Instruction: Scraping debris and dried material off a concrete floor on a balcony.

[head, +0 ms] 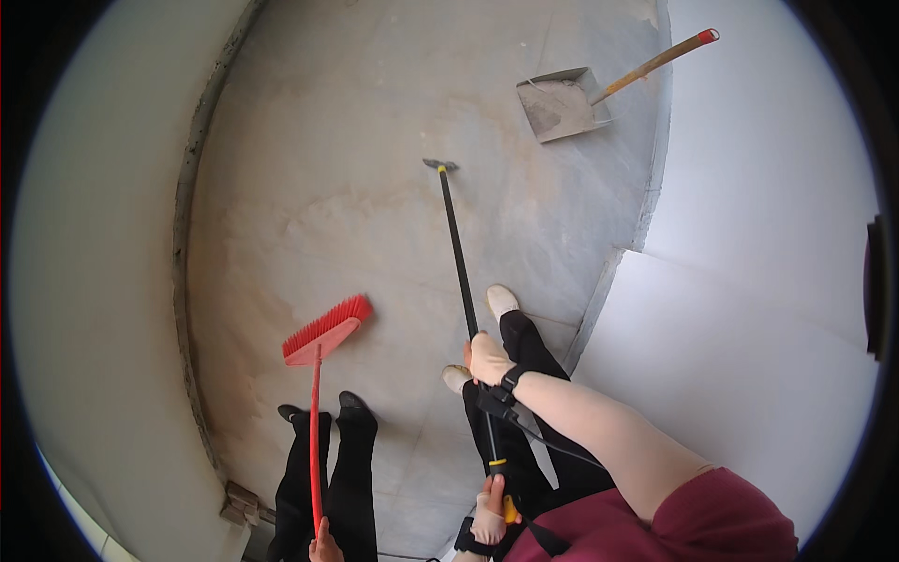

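Observation:
My right hand [489,360], in a beige fingerless covering with a black strap at the wrist, is closed around the middle of a long black pole [458,256]. Lower down, my left hand [489,516] grips the black-and-yellow end of the same pole. At its far end, past a yellow collar, a small grey head [441,165] rests on the dusty floor; whether it is a brush or a scraper is unclear. Ahead and to the right, a metal dustpan [558,109] with grey dust in it lies on the floor, its wooden handle [653,65] sloping up towards the wall.
At my left another person's hand [325,544] holds a red broom [324,334], its bristles facing ahead. That person's black shoes [357,402] stand close by. White walls [737,161] flank the grey floor [393,239]. Brick-like blocks [242,502] sit at lower left.

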